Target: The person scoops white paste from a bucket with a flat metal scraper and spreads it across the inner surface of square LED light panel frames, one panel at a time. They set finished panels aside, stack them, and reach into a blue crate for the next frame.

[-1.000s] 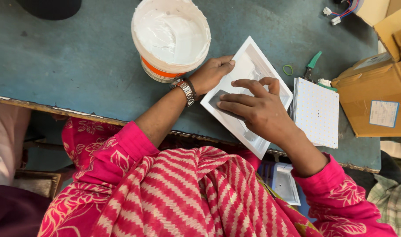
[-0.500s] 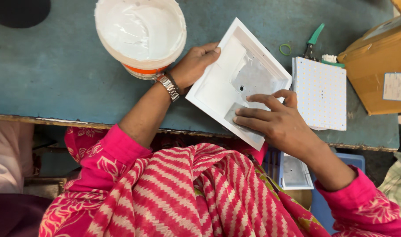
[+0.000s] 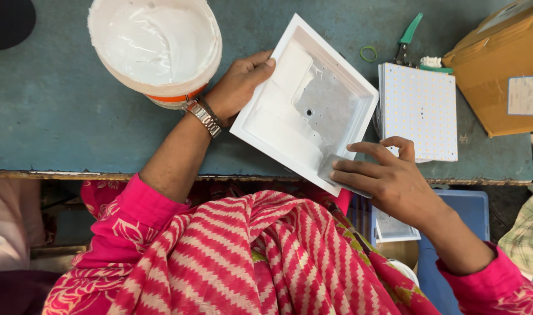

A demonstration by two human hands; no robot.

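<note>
A white square panel housing [image 3: 290, 111] lies tilted on the blue-green table [image 3: 56, 116], its inside partly smeared with white paste around a bare grey metal patch. My left hand [image 3: 240, 81] grips the housing's upper left rim. My right hand [image 3: 389, 178] holds a small grey flat scraper [image 3: 332, 166] against the housing's lower right corner. A white bucket of paste [image 3: 155, 46] stands just left of my left hand.
A stack of white square boards with dot grids [image 3: 418, 111] lies right of the housing. Green-handled cutters [image 3: 408, 38] and a green ring [image 3: 368, 53] sit behind it. A cardboard box [image 3: 500, 70] is at far right. A blue bin [image 3: 459, 227] stands below the table edge.
My right hand has drawn the scraper from the middle of the housing down to its lower right corner, leaving paste spread inside. The left hand keeps hold of the rim.
</note>
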